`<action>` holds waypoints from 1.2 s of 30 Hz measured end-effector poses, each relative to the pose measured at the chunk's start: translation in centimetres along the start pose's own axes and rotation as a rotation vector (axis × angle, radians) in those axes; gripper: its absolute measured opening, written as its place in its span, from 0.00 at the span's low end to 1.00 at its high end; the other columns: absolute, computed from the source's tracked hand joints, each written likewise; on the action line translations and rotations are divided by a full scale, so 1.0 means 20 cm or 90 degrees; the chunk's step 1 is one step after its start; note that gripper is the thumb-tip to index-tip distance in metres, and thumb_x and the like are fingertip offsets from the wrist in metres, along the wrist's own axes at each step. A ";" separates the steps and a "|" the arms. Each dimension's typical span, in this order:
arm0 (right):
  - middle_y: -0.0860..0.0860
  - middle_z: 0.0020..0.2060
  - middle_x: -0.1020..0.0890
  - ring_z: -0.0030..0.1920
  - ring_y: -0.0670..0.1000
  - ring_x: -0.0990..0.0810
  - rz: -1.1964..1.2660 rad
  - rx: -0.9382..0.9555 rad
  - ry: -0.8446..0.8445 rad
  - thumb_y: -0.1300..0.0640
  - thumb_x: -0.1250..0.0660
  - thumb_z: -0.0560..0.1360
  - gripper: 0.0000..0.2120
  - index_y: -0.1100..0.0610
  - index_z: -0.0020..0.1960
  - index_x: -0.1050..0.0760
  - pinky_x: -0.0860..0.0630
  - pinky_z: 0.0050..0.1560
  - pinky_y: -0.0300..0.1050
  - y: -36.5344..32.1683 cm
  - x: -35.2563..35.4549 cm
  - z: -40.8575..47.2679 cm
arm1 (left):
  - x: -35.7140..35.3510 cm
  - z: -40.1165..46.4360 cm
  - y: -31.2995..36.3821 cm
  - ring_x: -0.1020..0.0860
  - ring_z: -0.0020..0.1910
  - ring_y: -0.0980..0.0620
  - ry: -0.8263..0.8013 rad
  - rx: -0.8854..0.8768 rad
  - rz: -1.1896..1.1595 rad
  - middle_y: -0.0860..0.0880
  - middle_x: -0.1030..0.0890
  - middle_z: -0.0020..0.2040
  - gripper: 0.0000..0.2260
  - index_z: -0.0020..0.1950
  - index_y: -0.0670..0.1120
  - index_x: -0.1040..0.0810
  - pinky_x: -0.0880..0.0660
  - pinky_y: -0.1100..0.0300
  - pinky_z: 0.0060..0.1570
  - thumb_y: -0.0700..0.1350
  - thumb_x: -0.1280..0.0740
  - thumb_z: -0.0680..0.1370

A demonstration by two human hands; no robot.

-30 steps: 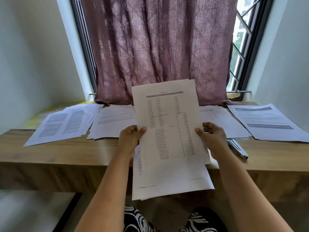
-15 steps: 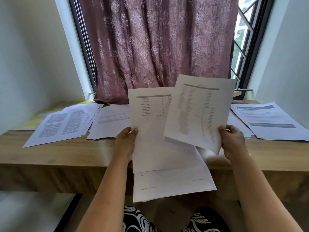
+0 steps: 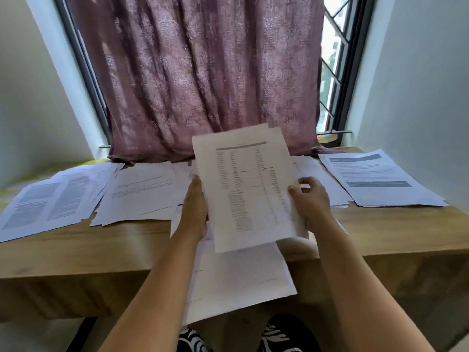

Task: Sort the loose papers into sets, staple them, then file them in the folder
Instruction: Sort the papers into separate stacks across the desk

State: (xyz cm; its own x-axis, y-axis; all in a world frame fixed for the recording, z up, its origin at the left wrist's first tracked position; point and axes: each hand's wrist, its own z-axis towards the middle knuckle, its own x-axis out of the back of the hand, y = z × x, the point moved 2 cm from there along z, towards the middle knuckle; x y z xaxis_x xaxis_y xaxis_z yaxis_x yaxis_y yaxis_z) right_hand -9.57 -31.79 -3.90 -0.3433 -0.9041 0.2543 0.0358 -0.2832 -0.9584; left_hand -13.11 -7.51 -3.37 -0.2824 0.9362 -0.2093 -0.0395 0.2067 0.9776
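Above the near edge of the desk (image 3: 76, 252) we hold a printed sheet (image 3: 248, 189) with columns of figures, tilted up toward us. Our left hand (image 3: 195, 212) grips its left edge; those fingers are hidden behind the paper, so we cannot tell how they lie. Our right hand (image 3: 311, 201) pinches the right edge between thumb and curled fingers (image 3: 308, 182). Beneath the sheet a pile of papers (image 3: 241, 280) hangs over the desk's front edge. Further stacks lie on the desk: one at far left (image 3: 50, 201), one beside it (image 3: 142, 191), one at far right (image 3: 375, 176). Behind them a mauve curtain (image 3: 203, 72) covers the window.
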 end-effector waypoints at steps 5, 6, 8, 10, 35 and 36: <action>0.52 0.51 0.21 0.46 0.51 0.24 -0.052 0.056 0.119 0.51 0.33 0.77 0.14 0.55 0.60 0.28 0.31 0.45 0.45 0.00 0.22 0.25 | -0.35 0.09 -0.03 0.21 0.53 0.47 -0.210 0.039 0.184 0.46 0.24 0.59 0.27 0.69 0.53 0.39 0.20 0.55 0.41 0.42 0.29 0.77; 0.54 0.53 0.20 0.47 0.52 0.24 -0.068 0.049 0.113 0.50 0.33 0.77 0.15 0.55 0.61 0.28 0.30 0.46 0.45 0.00 0.26 0.31 | -0.43 0.12 -0.06 0.23 0.55 0.46 -0.226 0.041 0.201 0.46 0.26 0.59 0.30 0.72 0.53 0.42 0.20 0.56 0.42 0.37 0.31 0.77; 0.56 0.58 0.22 0.53 0.55 0.24 -0.119 0.004 0.067 0.47 0.32 0.76 0.21 0.54 0.65 0.31 0.30 0.50 0.47 0.02 0.33 0.42 | -0.57 0.19 -0.08 0.25 0.58 0.46 -0.191 0.016 0.237 0.47 0.28 0.60 0.32 0.75 0.53 0.45 0.21 0.56 0.48 0.33 0.34 0.77; 0.57 0.58 0.24 0.56 0.57 0.25 -0.171 -0.055 -0.012 0.49 0.29 0.74 0.25 0.54 0.66 0.34 0.28 0.50 0.47 0.06 0.39 0.49 | -0.68 0.27 -0.11 0.26 0.58 0.48 -0.139 -0.021 0.237 0.49 0.28 0.60 0.32 0.75 0.53 0.44 0.23 0.55 0.54 0.35 0.34 0.77; 0.49 0.50 0.24 0.48 0.49 0.26 -0.374 0.093 -0.262 0.44 0.25 0.69 0.26 0.55 0.61 0.26 0.29 0.47 0.36 0.03 -0.17 -0.34 | 0.37 -0.30 -0.10 0.27 0.63 0.46 0.043 0.004 0.786 0.50 0.24 0.63 0.29 0.67 0.48 0.29 0.30 0.51 0.63 0.62 0.30 0.73; 0.51 0.54 0.24 0.50 0.50 0.25 -0.389 0.091 -0.253 0.43 0.23 0.66 0.30 0.56 0.62 0.27 0.27 0.50 0.40 0.03 -0.19 -0.35 | 0.38 -0.30 -0.11 0.26 0.61 0.48 0.036 0.006 0.782 0.50 0.23 0.62 0.28 0.66 0.48 0.29 0.30 0.53 0.60 0.61 0.29 0.72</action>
State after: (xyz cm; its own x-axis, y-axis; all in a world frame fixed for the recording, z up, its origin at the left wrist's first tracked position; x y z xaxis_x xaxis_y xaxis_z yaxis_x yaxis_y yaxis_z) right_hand -14.83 -26.19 -6.38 0.0238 -0.6124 0.7902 0.0784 -0.7868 -0.6122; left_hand -20.95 -2.58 -6.95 -0.1689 0.4969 0.8512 0.2884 -0.8009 0.5247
